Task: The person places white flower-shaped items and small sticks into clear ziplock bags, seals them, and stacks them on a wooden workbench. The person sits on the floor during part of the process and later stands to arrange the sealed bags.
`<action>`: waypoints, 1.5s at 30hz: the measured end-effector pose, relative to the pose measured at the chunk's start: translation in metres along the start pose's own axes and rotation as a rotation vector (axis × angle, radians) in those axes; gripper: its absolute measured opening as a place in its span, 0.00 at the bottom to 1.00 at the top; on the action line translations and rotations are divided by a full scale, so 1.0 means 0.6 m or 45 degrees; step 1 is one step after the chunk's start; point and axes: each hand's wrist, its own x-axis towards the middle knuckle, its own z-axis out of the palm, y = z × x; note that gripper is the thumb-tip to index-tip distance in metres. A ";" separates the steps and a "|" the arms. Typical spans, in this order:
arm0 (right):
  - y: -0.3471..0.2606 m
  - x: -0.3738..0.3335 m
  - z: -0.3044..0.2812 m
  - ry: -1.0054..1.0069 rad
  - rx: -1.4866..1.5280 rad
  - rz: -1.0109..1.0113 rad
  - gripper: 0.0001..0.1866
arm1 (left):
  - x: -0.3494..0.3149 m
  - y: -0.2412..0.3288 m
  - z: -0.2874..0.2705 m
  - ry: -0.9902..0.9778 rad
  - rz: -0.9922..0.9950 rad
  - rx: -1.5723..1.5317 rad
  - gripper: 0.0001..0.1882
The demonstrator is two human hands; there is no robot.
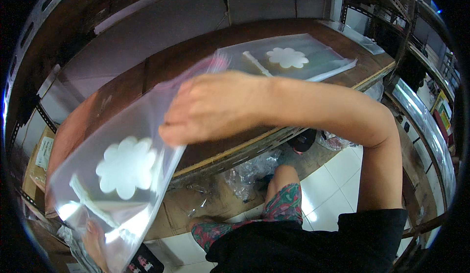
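A clear plastic bag (pixel 161 111) with a white flower-shaped patch and a pale strip slants across the left side, tilted off the table. My right arm reaches across to the left, and my right hand (pixel 200 109) is closed on the bag's upper part, slightly blurred. At the bag's lower end, my left hand (pixel 94 243) grips it, partly covered by the plastic. Pink shows along the bag's far edge. Beyond my right forearm, a stack of similar clear bags (pixel 323 57) lies flat, its top one bearing the same flower and strip.
A brown worktable (pixel 181 48) curves across the view, its front edge (pixel 220 158) just beneath my right arm. More clear plastic (pixel 355 35) lies at its far right end. Metal shelving (pixel 406 43) stands at the right. Crumpled plastic (pixel 249 175) sits below the table, near my legs.
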 end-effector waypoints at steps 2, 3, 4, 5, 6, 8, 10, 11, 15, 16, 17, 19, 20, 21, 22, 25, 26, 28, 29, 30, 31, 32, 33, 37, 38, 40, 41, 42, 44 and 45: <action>0.039 -0.027 -0.023 0.141 -0.125 -0.053 0.09 | 0.023 0.027 0.043 -0.077 0.063 0.127 0.23; 0.053 -0.041 -0.028 0.218 -0.176 -0.085 0.10 | 0.036 0.037 0.073 -0.129 0.095 0.209 0.22; 0.059 -0.059 -0.040 0.198 -0.219 -0.029 0.11 | 0.055 0.035 0.110 -0.192 0.119 0.273 0.21; 0.063 -0.084 -0.055 0.173 -0.266 0.033 0.11 | 0.073 0.027 0.151 -0.262 0.153 0.329 0.21; 0.067 -0.111 -0.066 0.150 -0.313 0.098 0.12 | 0.086 0.020 0.203 -0.328 0.223 0.414 0.22; 0.080 -0.174 -0.084 0.109 -0.363 0.179 0.12 | 0.097 0.012 0.331 -0.503 0.164 0.369 0.23; 0.087 -0.257 -0.099 0.008 -0.427 0.288 0.12 | 0.115 -0.034 0.452 -0.631 0.219 0.498 0.26; 0.088 -0.301 -0.110 -0.041 -0.464 0.348 0.12 | 0.099 -0.043 0.521 -0.672 0.108 0.486 0.26; 0.104 -0.411 -0.102 -0.070 -0.578 0.542 0.14 | 0.123 -0.072 0.671 -1.060 0.138 0.553 0.25; 0.104 -0.433 -0.101 -0.078 -0.606 0.565 0.14 | 0.118 -0.076 0.704 -1.130 0.072 0.495 0.24; 0.106 -0.454 -0.099 -0.082 -0.637 0.589 0.14 | 0.116 -0.080 0.734 -1.140 0.071 0.511 0.23; 0.108 -0.490 -0.094 -0.113 -0.678 0.657 0.15 | 0.132 -0.100 0.783 -1.281 0.049 0.442 0.23; 0.107 -0.505 -0.088 -0.152 -0.679 0.700 0.15 | 0.136 -0.111 0.797 -1.285 0.021 0.440 0.22; 0.107 -0.516 -0.083 -0.188 -0.679 0.741 0.15 | 0.140 -0.120 0.809 -1.287 -0.006 0.439 0.22; 0.105 -0.529 -0.082 -0.219 -0.653 0.755 0.15 | 0.140 -0.134 0.822 -1.302 -0.042 0.424 0.22; 0.098 -0.549 -0.074 -0.274 -0.584 0.775 0.14 | 0.136 -0.159 0.840 -1.365 -0.187 0.421 0.21; 0.091 -0.549 -0.069 -0.275 -0.570 0.771 0.14 | 0.132 -0.166 0.840 -1.339 -0.181 0.464 0.19; 0.081 -0.554 -0.060 -0.293 -0.524 0.809 0.12 | 0.129 -0.181 0.836 -1.295 -0.160 0.467 0.18; 0.083 -0.557 -0.055 -0.235 -0.508 0.784 0.12 | 0.128 -0.185 0.836 -1.275 -0.148 0.472 0.18; 0.086 -0.559 -0.050 -0.176 -0.491 0.760 0.12 | 0.131 -0.185 0.835 -1.282 -0.134 0.505 0.18; 0.086 -0.562 -0.046 -0.127 -0.471 0.739 0.12 | 0.135 -0.186 0.831 -1.295 -0.129 0.533 0.17; 0.085 -0.564 -0.044 -0.127 -0.452 0.748 0.11 | 0.136 -0.187 0.828 -1.308 -0.125 0.563 0.17; 0.084 -0.565 -0.044 -0.125 -0.432 0.757 0.11 | 0.133 -0.189 0.826 -1.289 -0.124 0.570 0.16; 0.091 -0.562 -0.039 -0.114 -0.358 0.785 0.11 | 0.141 -0.186 0.806 -1.280 -0.168 0.594 0.14; 0.094 -0.564 -0.041 -0.126 -0.336 0.809 0.10 | 0.144 -0.190 0.806 -1.302 -0.200 0.601 0.14; 0.098 -0.566 -0.047 -0.143 -0.289 0.858 0.10 | 0.127 -0.192 0.805 -1.253 -0.214 0.531 0.14; 0.104 -0.565 -0.047 -0.076 -0.348 0.812 0.10 | 0.119 -0.190 0.806 -1.227 -0.221 0.501 0.14; 0.116 -0.564 -0.047 -0.010 -0.407 0.765 0.10 | 0.125 -0.191 0.805 -1.240 -0.237 0.547 0.14; 0.130 -0.554 -0.056 0.056 -0.447 0.720 0.11 | 0.143 -0.190 0.801 -1.265 -0.263 0.632 0.14; 0.133 -0.558 -0.051 0.032 -0.378 0.726 0.11 | 0.144 -0.190 0.799 -1.259 -0.269 0.623 0.14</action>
